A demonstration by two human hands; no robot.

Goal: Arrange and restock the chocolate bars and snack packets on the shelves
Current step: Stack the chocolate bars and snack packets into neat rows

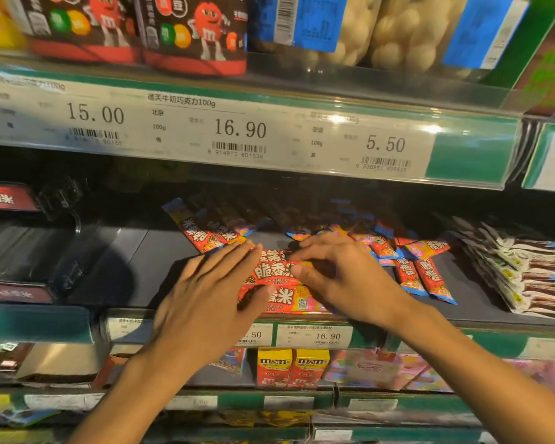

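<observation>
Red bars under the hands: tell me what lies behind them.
Behind the red bars, loose red packets lie scattered on the dark shelf. Farther back is too dark to tell.

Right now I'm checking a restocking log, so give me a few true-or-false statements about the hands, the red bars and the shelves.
1. Both hands, left hand and right hand, rest on the red-wrapped chocolate bars at the shelf front. True.
2. The price tag directly above reads 12.00. False: 16.90.
3. Yellow M&M's boxes stand on the shelf below. True.
4. The loose red bars lie left of the hands. False: right.
</observation>
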